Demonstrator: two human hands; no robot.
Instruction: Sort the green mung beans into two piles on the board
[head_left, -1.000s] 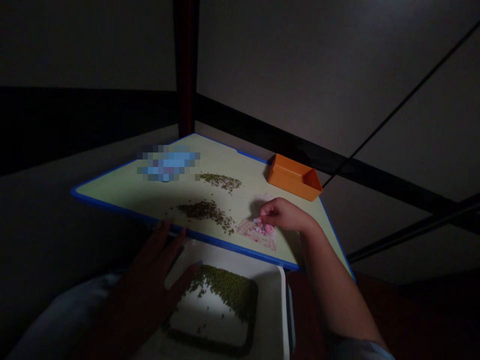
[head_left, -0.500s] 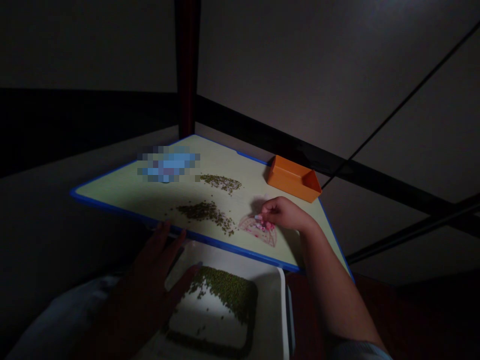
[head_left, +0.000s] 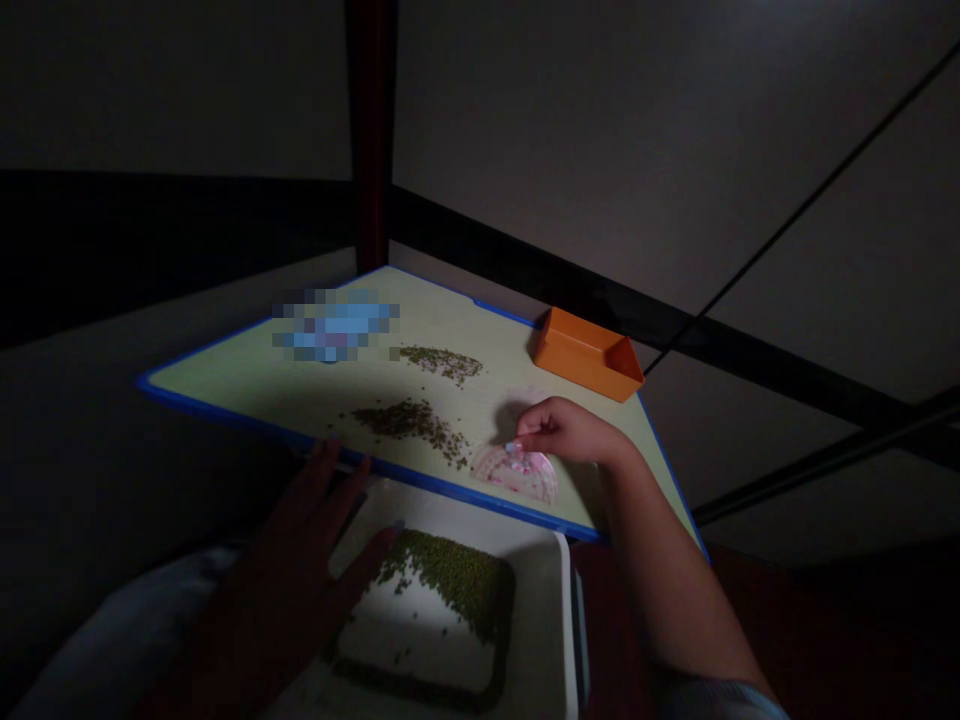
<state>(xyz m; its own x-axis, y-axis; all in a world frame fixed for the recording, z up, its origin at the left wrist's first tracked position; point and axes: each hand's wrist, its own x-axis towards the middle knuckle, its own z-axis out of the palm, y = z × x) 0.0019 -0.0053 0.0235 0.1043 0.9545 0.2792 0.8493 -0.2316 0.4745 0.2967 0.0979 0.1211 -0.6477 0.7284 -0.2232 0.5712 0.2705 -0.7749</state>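
My right hand (head_left: 564, 430) pinches a clear pinkish protractor (head_left: 496, 472) by its straight side, low over the yellow-green board (head_left: 251, 375); I cannot tell if its curved edge touches the surface. Left of it lies a loose heap of small dark beans (head_left: 409, 420), with a second, thinner patch of beans (head_left: 442, 362) farther back. My left hand (head_left: 311, 545), in deep shadow, has its fingers apart. Its fingertips are at the board's near blue edge, and its thumb reaches over a white tub (head_left: 559, 600) holding green beans (head_left: 472, 580).
An orange open box (head_left: 589, 355) stands at the board's back right corner. Toward the back left lies a blurred-out blue item (head_left: 337, 330). Walls and a dark red post (head_left: 371, 140) rise behind the board.
The protractor has tilted and shifted slightly nearer to me, with my right hand dipping a little. My left hand and the beans stay as they were.
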